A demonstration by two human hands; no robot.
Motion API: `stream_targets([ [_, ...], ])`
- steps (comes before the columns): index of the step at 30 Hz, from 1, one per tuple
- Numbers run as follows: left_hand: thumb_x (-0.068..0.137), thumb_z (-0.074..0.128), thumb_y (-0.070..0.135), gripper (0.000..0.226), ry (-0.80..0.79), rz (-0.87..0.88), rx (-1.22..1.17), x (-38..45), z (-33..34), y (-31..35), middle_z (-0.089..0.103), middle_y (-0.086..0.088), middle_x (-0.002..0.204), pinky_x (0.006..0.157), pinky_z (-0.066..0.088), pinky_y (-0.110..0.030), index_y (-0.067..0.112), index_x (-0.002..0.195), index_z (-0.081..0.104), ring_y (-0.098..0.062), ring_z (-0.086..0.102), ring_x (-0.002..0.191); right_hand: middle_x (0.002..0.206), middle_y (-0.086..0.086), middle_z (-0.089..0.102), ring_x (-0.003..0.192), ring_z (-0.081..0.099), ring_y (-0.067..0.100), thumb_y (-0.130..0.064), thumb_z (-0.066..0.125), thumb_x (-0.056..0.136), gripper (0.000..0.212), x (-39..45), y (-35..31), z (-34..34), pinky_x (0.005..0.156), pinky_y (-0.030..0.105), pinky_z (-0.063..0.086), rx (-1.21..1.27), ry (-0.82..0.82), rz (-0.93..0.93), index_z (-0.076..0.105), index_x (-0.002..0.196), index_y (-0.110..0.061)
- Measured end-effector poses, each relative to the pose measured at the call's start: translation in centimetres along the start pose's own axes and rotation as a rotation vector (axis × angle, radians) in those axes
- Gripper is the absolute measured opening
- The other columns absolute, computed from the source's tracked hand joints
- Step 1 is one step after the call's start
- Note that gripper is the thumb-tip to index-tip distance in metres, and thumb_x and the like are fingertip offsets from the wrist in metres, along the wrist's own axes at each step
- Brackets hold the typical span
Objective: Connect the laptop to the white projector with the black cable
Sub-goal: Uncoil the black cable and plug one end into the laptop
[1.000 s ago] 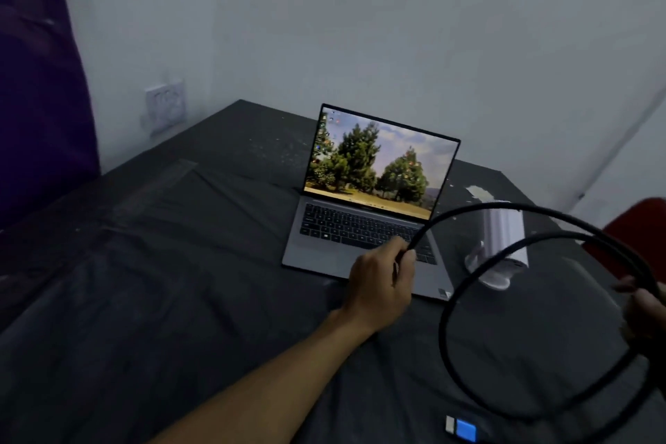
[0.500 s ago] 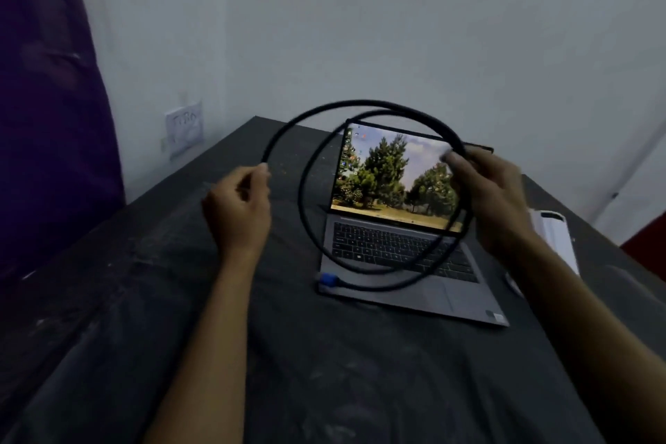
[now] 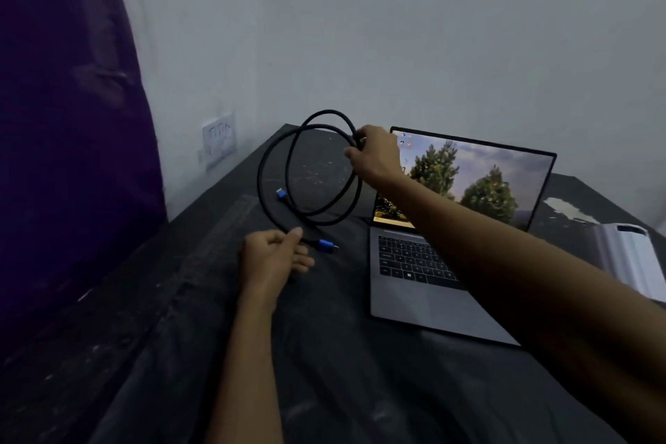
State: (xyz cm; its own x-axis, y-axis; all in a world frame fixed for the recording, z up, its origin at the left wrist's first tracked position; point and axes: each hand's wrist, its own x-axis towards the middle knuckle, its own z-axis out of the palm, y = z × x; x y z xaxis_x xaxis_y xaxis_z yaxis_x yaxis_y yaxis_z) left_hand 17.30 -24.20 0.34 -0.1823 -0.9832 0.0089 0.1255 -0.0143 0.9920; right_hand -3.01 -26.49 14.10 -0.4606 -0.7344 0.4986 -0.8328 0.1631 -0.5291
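Observation:
A coiled black cable (image 3: 265,162) hangs in loops left of the open grey laptop (image 3: 425,285), whose lit screen shows trees. My right hand (image 3: 374,153) reaches across the screen and pinches the top of the coil. My left hand (image 3: 275,256) grips the cable just behind one blue plug (image 3: 326,246), which points right toward the laptop's left side. The other blue plug (image 3: 281,194) dangles inside the loop. The white projector (image 3: 627,256) stands right of the laptop, partly cut off by the frame edge.
A dark cloth (image 3: 180,317) covers the table. A wall socket (image 3: 219,137) is on the white wall at the back left. A purple curtain (image 3: 65,119) hangs along the left side. White patches mark the table behind the projector.
The coil has moved left, off the laptop screen. My left hand dropped to the cable end by a blue plug. The view shifted left, so laptop and projector sit further right.

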Motion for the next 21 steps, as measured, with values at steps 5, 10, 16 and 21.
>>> stream_targets([
  [5,0.098,0.071,0.015,0.029,0.007,-0.067,-0.067,0.2,0.6,0.1,0.074,-0.011,0.058,0.044,0.055,-0.023,-0.006,0.078,0.069,-0.02,0.075,0.052,0.14,0.025,0.06,0.129,0.056,0.042,-0.007,0.065,0.091,0.053,0.8,0.9,0.3,0.104,0.044,0.048,-0.206,-0.268,-0.12,0.05,0.14,0.003],
  [10,0.099,0.069,0.011,0.027,0.057,-0.123,-0.17,-0.1,1.0,0.4,0.071,-0.007,0.053,0.043,0.055,-0.022,-0.007,0.08,0.067,-0.016,0.073,0.047,0.16,0.022,0.045,0.145,0.047,0.034,-0.031,0.073,0.095,0.08,-1.6,1.2,0.5,0.12,0.043,0.038,-0.269,-0.49,-0.273,0.035,0.158,-0.001],
  [16,0.098,0.069,0.01,0.025,0.11,-0.151,-0.18,0.1,1.0,0.5,0.07,-0.004,0.048,0.04,0.053,-0.02,-0.004,0.078,0.067,-0.013,0.071,0.044,0.103,-0.004,0.081,0.092,0.074,0.007,-0.035,0.073,0.095,0.023,-6.9,0.4,0.9,0.082,0.024,0.056,-0.158,-0.809,-0.418,0.08,0.112,-0.021],
  [21,0.098,0.07,0.016,0.031,0.15,-0.109,-0.025,0.1,1.8,0.2,0.07,-0.004,0.048,0.041,0.052,-0.022,0.0,0.071,0.068,-0.012,0.069,0.043,0.096,0.003,0.081,0.08,0.068,0.013,-0.022,0.076,0.091,0.013,-7.7,-0.6,1.1,0.075,0.03,0.057,-0.259,-0.705,-0.598,0.083,0.099,-0.014],
])
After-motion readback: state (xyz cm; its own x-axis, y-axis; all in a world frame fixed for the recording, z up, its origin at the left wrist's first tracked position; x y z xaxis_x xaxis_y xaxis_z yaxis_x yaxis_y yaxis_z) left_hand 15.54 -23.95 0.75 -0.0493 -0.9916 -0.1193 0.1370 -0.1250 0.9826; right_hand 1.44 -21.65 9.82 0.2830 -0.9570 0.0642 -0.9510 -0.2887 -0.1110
